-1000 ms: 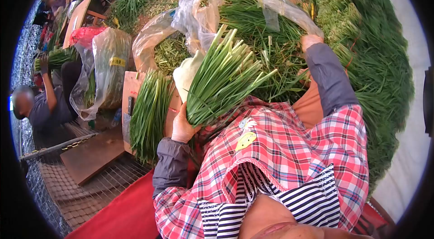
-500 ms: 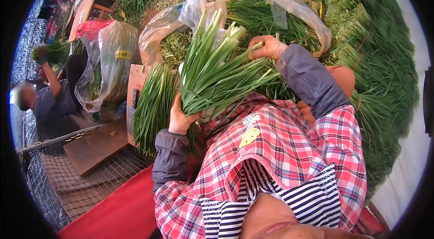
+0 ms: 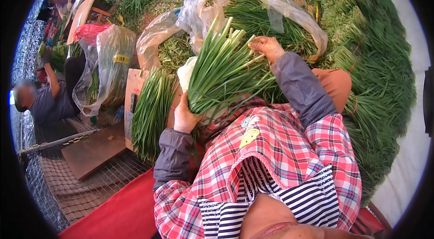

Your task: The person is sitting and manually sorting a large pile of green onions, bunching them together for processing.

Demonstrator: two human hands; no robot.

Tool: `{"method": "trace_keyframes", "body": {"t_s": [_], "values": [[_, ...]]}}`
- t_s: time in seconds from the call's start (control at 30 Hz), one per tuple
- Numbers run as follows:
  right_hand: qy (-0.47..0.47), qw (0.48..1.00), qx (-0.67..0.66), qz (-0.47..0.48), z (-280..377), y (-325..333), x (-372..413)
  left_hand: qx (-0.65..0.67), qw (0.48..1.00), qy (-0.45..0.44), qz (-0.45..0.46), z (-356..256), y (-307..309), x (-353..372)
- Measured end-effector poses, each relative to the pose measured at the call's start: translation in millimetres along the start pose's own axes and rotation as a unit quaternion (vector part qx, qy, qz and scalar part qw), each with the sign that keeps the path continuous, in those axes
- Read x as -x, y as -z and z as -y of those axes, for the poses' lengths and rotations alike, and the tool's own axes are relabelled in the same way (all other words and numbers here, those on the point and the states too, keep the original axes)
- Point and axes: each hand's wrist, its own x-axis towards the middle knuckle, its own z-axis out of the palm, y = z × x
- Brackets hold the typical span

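Note:
A loose bunch of long green leafy stalks [image 3: 221,69] fans out in front of me, pale ends pointing up. My left hand [image 3: 184,116] is wrapped round the lower left part of the bunch. At its upper right, my right hand [image 3: 267,48] pinches the pale end of a stalk between thumb and fingers. Behind the bunch a white rounded object [image 3: 186,74] shows in part. Another pile of stalks [image 3: 153,117] lies on a board, just left of my left hand.
A knife [image 3: 133,102] lies on the board's left side. Beyond the bunch stands an open plastic bag [image 3: 156,35] with cuttings and stalks. Heaped greens [image 3: 384,85] line the right. A co-worker [image 3: 49,99] sits at the left beside an upright filled bag [image 3: 115,65].
The bunch and my left hand have shifted slightly right, uncovering more of the white object. My right hand has turned slightly and stays near the pale ends. The co-worker's raised hand has moved slightly.

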Motion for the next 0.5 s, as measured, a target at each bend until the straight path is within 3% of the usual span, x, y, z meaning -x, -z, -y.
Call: {"method": "trace_keyframes", "body": {"t_s": [0.03,0.07,0.17,0.23,0.27,0.3,0.33,0.37,0.4,0.5], "values": [[-0.011,0.999,0.028,-0.015,4.1,0.0,2.7,-0.008,1.000,-0.005,0.000,0.5,0.1,-0.2],[0.045,0.993,0.110,0.013,1.2,3.8,-1.3,-0.016,1.000,-0.009,0.001,1.2,-0.3,-0.4],[0.063,0.983,0.173,0.004,3.4,16.9,-4.4,-0.025,1.000,-0.014,0.013,-1.9,0.7,-2.8],[0.151,0.981,0.084,-0.088,4.5,44.8,-13.6,-0.012,1.000,-0.008,0.011,2.6,-0.5,1.3],[0.073,0.982,0.040,-0.169,21.1,68.7,-9.0,0.000,1.000,-0.005,0.003,11.4,-2.2,3.9],[0.074,0.963,0.097,-0.240,27.1,97.7,-12.0,0.011,1.000,-0.003,-0.005,18.1,-2.8,4.5],[0.057,0.971,0.124,-0.198,12.1,145.4,-26.7,0.012,1.000,0.007,-0.011,20.6,-4.3,5.7],[0.006,0.864,0.485,-0.133,24.6,140.6,-15.4,0.009,1.000,0.013,-0.012,19.8,-4.4,7.4],[-0.044,0.632,0.772,-0.050,40.2,130.4,2.5,0.005,1.000,0.016,-0.013,17.2,-3.3,7.7],[0.011,0.653,0.753,-0.078,59.2,102.6,22.5,0.021,1.000,-0.004,-0.011,13.6,-2.8,1.7]]}}
